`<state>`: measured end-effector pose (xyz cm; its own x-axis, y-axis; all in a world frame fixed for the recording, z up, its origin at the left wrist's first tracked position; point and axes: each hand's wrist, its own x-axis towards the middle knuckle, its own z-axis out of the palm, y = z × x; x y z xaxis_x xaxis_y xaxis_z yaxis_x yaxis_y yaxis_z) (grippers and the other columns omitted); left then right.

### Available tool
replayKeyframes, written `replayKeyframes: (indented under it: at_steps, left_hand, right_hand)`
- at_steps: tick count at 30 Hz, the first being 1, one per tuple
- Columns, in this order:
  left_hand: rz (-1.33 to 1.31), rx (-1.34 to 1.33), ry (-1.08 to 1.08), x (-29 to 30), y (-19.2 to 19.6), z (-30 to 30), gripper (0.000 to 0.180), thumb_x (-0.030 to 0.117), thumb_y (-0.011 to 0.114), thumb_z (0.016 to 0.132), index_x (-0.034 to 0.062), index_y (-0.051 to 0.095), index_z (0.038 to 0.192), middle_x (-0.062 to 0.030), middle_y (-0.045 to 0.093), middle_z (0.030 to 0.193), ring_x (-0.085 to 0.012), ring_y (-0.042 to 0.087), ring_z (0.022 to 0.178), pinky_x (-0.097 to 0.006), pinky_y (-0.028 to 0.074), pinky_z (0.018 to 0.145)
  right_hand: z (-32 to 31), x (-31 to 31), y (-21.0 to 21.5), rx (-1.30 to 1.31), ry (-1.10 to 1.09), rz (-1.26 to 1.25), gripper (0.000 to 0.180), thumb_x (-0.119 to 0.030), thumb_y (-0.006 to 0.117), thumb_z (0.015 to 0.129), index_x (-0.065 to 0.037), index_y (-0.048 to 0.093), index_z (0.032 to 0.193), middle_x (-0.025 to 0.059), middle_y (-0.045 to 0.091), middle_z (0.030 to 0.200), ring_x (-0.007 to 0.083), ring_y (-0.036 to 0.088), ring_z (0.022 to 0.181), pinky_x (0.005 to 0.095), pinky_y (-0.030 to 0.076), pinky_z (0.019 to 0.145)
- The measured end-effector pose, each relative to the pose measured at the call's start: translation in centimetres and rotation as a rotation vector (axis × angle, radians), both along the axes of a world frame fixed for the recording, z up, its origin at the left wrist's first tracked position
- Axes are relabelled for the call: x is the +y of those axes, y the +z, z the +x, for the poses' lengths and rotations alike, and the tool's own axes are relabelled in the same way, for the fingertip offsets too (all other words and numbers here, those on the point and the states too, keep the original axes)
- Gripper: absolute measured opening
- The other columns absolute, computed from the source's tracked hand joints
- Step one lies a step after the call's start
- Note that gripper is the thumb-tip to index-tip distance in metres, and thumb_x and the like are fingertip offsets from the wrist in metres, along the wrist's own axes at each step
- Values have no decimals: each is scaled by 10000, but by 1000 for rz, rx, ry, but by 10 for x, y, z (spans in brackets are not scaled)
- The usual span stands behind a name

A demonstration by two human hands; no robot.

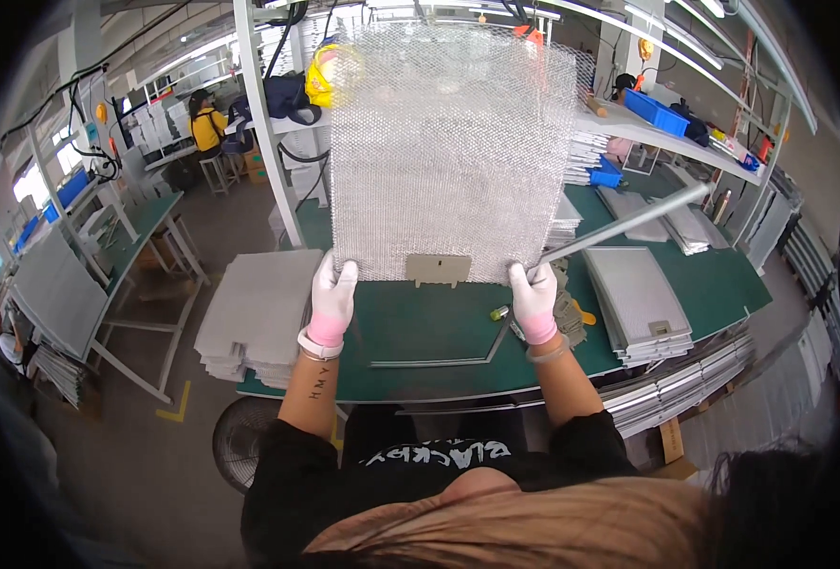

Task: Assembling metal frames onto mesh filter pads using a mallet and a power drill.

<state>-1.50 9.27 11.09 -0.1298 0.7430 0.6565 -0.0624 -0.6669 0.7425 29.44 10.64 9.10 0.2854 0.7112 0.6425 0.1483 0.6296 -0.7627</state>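
Both my hands, in white gloves with pink cuffs, hold up a silvery sheet of metal mesh (pixel 453 161) above the green table. My left hand (pixel 334 292) pinches its lower left corner, thumb in front. At the lower right corner, my right hand (pixel 534 296) grips it the same way. A small grey metal plate (pixel 439 269) with tabs sits at the middle of the sheet's lower edge. A thin angled metal frame strip (pixel 429 363) lies on the table below. Behind my right hand, a silver bar (pixel 628 223) slants up to the right; whether I hold it too is hidden.
Stacks of framed mesh panels stand at left (pixel 258 294) and right (pixel 636 299) on the green table (pixel 396 322). Small metal plates (pixel 569 318) lie beside my right hand. A shelf with a blue bin (pixel 655 112) spans the back. A fan (pixel 244 443) stands below left.
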Motion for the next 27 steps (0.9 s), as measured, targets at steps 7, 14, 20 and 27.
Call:
replayKeyframes:
  at_steps: [7, 14, 20, 27]
  left_hand:
    - [-67, -162, -17, 7, -12, -4, 173, -7, 616, 917, -10, 627, 1090, 41, 617, 852, -17, 501, 723, -191, 427, 683]
    - [-87, -97, -58, 19, -51, -10, 310, 13, 589, 931, -16, 558, 1238, -34, 648, 1123, -81, 587, 982, -254, 468, 886]
    - [-408, 210, -82, 11, -148, -24, 428, 56, 612, 900, -41, 514, 1305, -75, 622, 1209, -158, 581, 1124, -313, 450, 983]
    - [-248, 114, -182, 13, -34, -38, 412, -36, 581, 863, -35, 557, 1274, -55, 654, 1173, -133, 604, 1069, -289, 466, 947]
  right_hand:
    - [-16, -5, -3, -43, -146, 91, 384, -133, 777, 851, -92, 426, 700, -67, 376, 610, 37, 321, 582, 236, 304, 501]
    - [-2, 6, -30, -54, 115, -17, 46, -38, 634, 909, -14, 599, 889, -51, 504, 690, 42, 419, 639, 231, 393, 577]
    - [17, -1, -120, -207, 112, -219, 135, -77, 637, 904, 5, 659, 1009, -16, 619, 811, 69, 535, 725, 273, 479, 686]
    - [30, 6, -9, -240, 288, -412, 251, -19, 610, 903, 42, 600, 1146, 45, 671, 1046, 111, 599, 1000, 284, 468, 908]
